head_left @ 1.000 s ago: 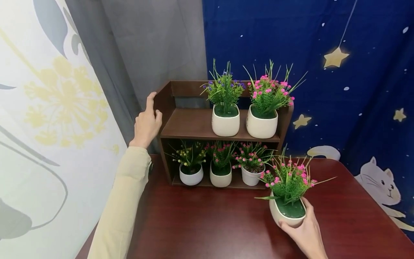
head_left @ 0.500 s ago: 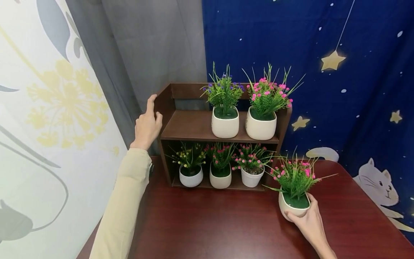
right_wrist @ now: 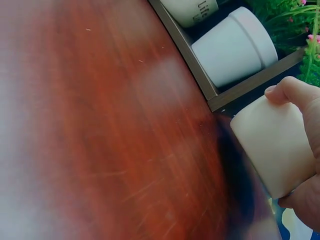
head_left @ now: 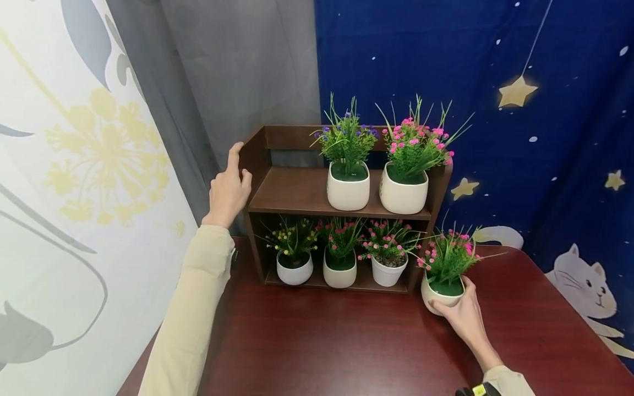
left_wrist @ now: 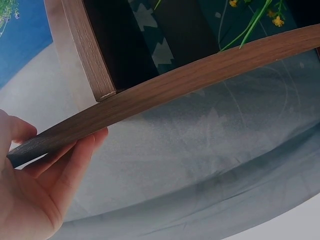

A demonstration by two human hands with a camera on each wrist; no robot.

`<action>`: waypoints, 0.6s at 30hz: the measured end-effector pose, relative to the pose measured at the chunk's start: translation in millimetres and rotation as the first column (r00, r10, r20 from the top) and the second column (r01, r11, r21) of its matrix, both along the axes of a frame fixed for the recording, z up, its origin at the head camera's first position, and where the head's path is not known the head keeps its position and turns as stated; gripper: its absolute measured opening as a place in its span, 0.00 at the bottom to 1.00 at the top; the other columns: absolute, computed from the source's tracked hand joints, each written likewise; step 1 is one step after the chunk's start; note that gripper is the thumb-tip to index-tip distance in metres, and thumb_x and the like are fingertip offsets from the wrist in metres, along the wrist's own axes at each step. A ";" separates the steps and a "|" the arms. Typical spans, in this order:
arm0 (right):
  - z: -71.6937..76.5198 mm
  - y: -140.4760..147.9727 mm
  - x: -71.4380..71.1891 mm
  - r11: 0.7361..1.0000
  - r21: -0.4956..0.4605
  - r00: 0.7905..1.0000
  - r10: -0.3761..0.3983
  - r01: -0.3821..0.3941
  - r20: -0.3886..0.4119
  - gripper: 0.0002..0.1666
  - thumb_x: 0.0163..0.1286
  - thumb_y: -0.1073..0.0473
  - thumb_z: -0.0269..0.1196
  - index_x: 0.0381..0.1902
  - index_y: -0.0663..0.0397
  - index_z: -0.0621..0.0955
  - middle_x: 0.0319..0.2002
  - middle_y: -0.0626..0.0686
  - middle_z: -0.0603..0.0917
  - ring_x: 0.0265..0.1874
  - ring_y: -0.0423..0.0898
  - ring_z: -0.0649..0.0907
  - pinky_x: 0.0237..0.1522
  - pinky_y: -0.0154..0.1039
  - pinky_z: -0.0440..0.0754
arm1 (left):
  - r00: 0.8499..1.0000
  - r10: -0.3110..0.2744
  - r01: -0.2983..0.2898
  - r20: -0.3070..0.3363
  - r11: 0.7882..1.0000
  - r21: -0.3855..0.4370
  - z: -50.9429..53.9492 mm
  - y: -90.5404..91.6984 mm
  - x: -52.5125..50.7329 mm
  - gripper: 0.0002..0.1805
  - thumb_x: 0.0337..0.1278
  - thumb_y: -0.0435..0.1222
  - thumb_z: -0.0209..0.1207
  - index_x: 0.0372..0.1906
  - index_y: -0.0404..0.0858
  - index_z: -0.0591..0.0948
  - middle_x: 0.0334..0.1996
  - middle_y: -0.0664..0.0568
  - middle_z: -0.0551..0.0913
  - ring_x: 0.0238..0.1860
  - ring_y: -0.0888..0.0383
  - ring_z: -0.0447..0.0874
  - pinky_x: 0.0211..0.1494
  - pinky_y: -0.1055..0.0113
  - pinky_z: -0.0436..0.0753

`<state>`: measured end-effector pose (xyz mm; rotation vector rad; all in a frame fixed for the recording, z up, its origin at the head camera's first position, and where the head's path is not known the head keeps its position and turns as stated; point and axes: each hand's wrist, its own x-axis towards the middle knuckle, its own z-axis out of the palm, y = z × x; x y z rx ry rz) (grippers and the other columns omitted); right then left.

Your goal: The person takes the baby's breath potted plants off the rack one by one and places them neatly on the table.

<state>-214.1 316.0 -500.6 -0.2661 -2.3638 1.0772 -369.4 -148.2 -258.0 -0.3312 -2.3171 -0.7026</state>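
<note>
In the head view my right hand (head_left: 465, 314) grips a cream pot (head_left: 442, 297) of pink flowers, just right of the shelf's lower right corner. Fingers and thumb pinch the sides of this pot (right_wrist: 276, 145) in the right wrist view. My left hand (head_left: 228, 192) is at the upper left side panel of the brown shelf (head_left: 292, 190); the left wrist view shows its thumb and fingers on either side of the panel edge (left_wrist: 165, 90). On the upper board stand a purple-flowered pot (head_left: 348, 187) and a pink-flowered pot (head_left: 403, 190).
The lower shelf holds a yellow-flowered pot (head_left: 294, 268), a red-flowered pot (head_left: 339, 269) and a white pot (head_left: 389, 271) with pink flowers. The shelf stands on a dark red table (head_left: 317, 341). Behind hang a grey curtain (head_left: 242, 66) and a blue star-patterned one (head_left: 426, 55).
My right hand and its pot moved right, then back toward the shelf's lower right side, and its sleeve has come into view. The left hand keeps its place on the side panel.
</note>
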 end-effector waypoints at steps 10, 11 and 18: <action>-0.5 2.4 -32.8 0.999 -0.016 0.999 0.039 -0.040 -0.014 0.57 0.46 0.59 0.72 0.65 0.74 0.52 0.54 0.73 0.64 0.50 0.63 0.69 0.47 0.54 0.64 | 1.000 0.005 -0.005 -0.008 1.000 -0.008 -1.9 -1.6 -1.3 0.29 0.67 0.37 0.41 0.71 0.55 0.53 0.09 0.47 0.64 0.07 0.51 0.57 0.13 0.60 0.58; -0.9 2.8 -35.4 0.999 -0.010 0.999 0.042 -0.042 -0.009 0.57 0.46 0.59 0.72 0.65 0.74 0.52 0.54 0.73 0.64 0.49 0.63 0.69 0.47 0.54 0.64 | 1.000 0.006 -0.006 -0.006 1.000 -0.008 -1.8 -1.5 -1.3 0.29 0.67 0.37 0.41 0.71 0.55 0.53 0.09 0.47 0.64 0.07 0.51 0.57 0.13 0.60 0.58; -5.8 6.6 -47.1 0.995 0.031 0.995 0.093 -0.095 0.044 0.58 0.49 0.58 0.70 0.65 0.77 0.48 0.56 0.77 0.60 0.52 0.67 0.67 0.51 0.56 0.63 | 1.000 0.003 -0.003 -0.014 1.000 -0.011 -1.5 -1.5 -0.9 0.29 0.67 0.37 0.41 0.71 0.54 0.53 0.09 0.47 0.64 0.07 0.52 0.57 0.13 0.61 0.58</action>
